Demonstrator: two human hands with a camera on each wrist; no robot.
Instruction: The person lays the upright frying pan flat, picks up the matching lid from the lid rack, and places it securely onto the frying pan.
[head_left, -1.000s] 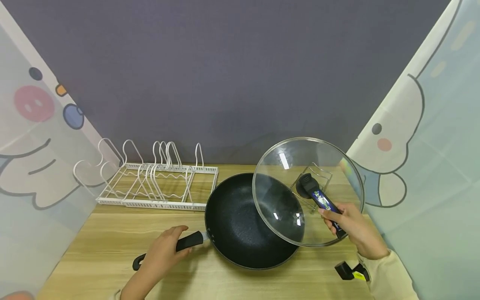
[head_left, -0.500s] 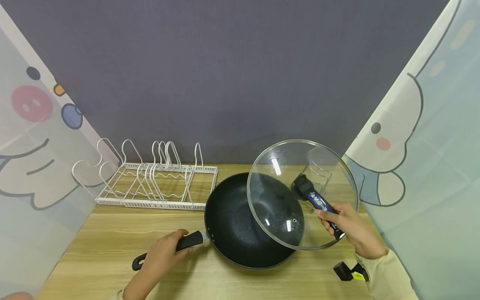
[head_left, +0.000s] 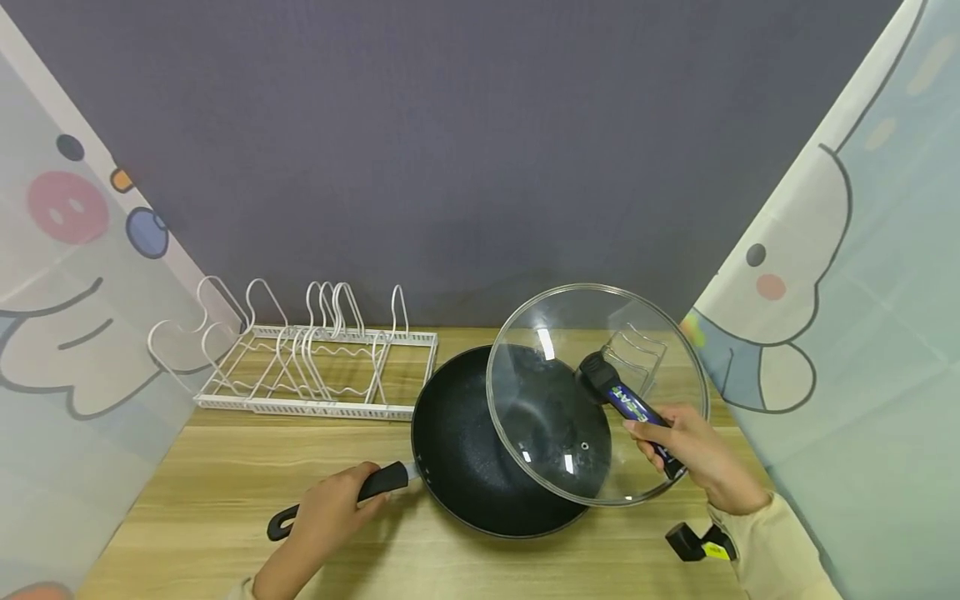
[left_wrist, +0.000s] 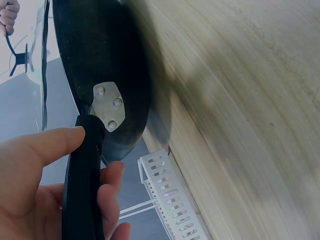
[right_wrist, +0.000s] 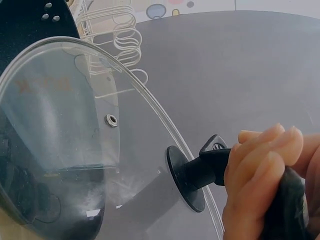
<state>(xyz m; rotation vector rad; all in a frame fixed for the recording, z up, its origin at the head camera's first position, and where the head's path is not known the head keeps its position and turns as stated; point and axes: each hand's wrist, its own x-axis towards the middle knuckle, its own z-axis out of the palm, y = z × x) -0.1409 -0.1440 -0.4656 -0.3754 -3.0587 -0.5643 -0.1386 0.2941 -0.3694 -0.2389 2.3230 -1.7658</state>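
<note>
A black wok (head_left: 457, 433) sits on the wooden table in the middle of the head view. My left hand (head_left: 330, 508) grips its black handle (head_left: 386, 481); in the left wrist view the thumb lies along the top and the fingers curl beneath. With my right hand (head_left: 697, 450) I hold a round glass lid (head_left: 555, 325) by its long black handle (head_left: 630, 404), which bears a blue label. Tilted, the lid hangs above the right part of the wok, apart from it as the left wrist view shows. The right wrist view shows the lid's steam vent (right_wrist: 111, 120).
At the back left stands a white wire rack (head_left: 322, 408) with upright loops, close to the wok's left edge. Through the lid a small metal wire stand (head_left: 637, 350) shows. A grey wall (head_left: 450, 167) rises behind; printed cloths hang at both sides.
My right hand has shifted left and slightly nearer, carrying the lid further over the wok. The left hand stays on the wok's handle, and the wok has barely moved.
</note>
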